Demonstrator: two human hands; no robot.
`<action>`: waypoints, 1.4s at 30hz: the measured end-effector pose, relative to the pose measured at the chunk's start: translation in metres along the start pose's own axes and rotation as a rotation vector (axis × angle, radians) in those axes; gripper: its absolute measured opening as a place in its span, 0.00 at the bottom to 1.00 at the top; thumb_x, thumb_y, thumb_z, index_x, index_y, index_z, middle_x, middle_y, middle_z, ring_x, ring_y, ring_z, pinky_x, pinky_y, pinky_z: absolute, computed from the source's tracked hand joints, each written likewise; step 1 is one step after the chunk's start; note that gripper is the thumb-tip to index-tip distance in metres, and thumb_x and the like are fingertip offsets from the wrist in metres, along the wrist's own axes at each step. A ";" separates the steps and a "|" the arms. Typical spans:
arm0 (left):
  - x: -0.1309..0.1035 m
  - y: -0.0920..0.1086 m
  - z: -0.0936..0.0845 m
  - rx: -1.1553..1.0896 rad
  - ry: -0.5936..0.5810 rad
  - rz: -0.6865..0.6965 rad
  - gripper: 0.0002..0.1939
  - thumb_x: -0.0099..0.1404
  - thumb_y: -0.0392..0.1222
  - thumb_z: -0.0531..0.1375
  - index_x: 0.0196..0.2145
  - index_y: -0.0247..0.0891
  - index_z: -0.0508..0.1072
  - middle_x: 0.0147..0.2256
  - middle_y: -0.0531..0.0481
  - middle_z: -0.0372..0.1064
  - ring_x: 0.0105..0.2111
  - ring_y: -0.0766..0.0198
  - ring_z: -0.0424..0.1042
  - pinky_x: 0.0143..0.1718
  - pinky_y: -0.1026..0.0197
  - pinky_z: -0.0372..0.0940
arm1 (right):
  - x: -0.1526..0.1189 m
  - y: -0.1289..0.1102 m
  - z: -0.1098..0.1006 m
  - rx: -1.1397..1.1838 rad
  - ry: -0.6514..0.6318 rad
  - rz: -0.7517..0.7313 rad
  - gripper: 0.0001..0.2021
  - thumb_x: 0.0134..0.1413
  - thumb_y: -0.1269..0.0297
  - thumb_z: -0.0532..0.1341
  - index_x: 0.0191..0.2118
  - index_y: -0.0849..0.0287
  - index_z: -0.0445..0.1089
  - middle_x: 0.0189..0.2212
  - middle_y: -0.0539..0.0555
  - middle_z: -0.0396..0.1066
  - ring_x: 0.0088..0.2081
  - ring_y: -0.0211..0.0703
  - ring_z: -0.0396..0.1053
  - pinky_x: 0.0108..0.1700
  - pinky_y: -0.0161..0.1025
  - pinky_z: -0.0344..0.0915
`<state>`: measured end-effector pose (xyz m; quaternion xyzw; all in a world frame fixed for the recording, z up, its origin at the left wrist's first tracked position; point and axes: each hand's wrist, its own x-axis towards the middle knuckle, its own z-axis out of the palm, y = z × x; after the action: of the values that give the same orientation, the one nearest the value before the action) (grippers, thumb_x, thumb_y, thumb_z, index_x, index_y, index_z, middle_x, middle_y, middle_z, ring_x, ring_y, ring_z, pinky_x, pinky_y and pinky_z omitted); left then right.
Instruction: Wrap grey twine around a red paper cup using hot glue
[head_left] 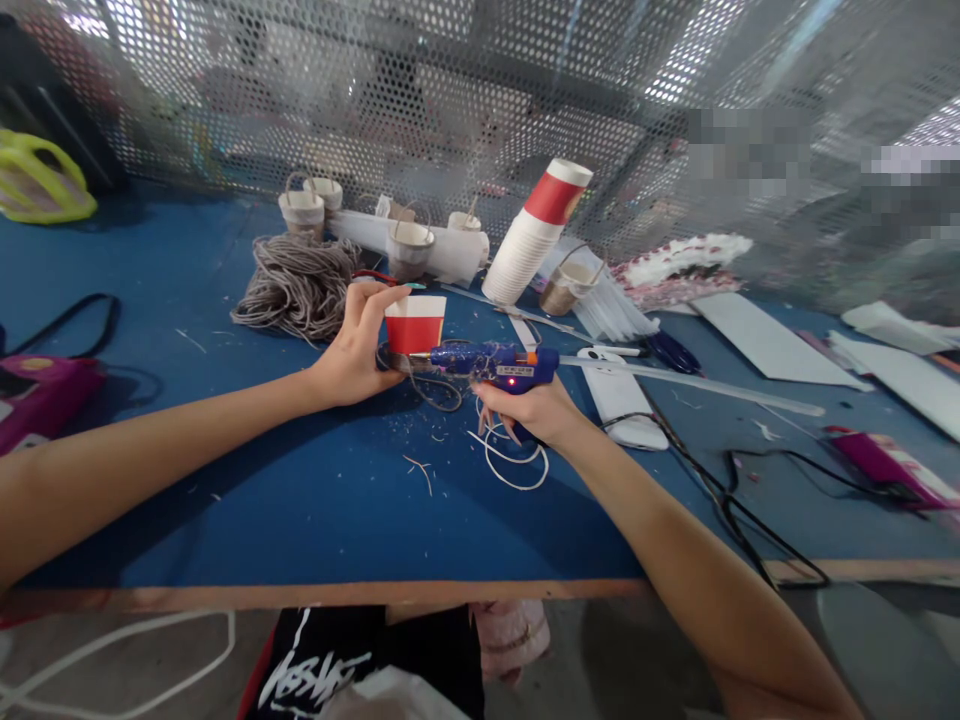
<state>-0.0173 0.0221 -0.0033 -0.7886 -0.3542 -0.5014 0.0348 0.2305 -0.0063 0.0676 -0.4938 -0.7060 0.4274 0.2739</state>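
My left hand [364, 345] grips a small red-and-white paper cup [415, 328], its fingers bent round the left side. Grey cord [439, 398] lies about the cup's lower end and loops onto the table. In my right hand [536, 408] is a blue hot glue gun [491, 362] with a red light lit; stringy glue clings to its barrel. Its nozzle points left and sits close against the lower part of the cup; whether it touches, I cannot tell. A long translucent glue stick [697, 380] sticks out of its back. Below my right hand lies looped white cord [519, 484].
Behind my hands are a bundle of grey cord [300, 290], a leaning stack of paper cups [521, 250] and several small cord-wrapped buckets [410, 250]. A white phone-like object [622, 400] and black cable [697, 465] lie right. A perforated metal screen [450, 100] closes off the back.
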 end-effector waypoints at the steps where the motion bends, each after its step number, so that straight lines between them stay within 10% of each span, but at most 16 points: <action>1: 0.000 0.000 0.000 -0.010 0.002 0.007 0.46 0.51 0.37 0.69 0.63 0.41 0.53 0.53 0.40 0.54 0.57 0.45 0.59 0.60 0.33 0.65 | 0.000 0.000 0.000 -0.001 -0.004 0.001 0.13 0.44 0.59 0.65 0.18 0.55 0.62 0.09 0.45 0.58 0.11 0.34 0.57 0.16 0.37 0.58; 42: 0.001 -0.009 0.002 -0.292 -0.003 -0.016 0.44 0.57 0.45 0.70 0.64 0.41 0.51 0.61 0.35 0.58 0.61 0.44 0.67 0.63 0.41 0.65 | -0.004 -0.001 -0.010 0.015 0.030 -0.016 0.14 0.44 0.60 0.64 0.17 0.54 0.61 0.10 0.46 0.59 0.12 0.35 0.58 0.17 0.38 0.60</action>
<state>-0.0208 0.0300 -0.0065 -0.7831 -0.2838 -0.5469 -0.0849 0.2392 -0.0070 0.0733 -0.4921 -0.7026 0.4232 0.2916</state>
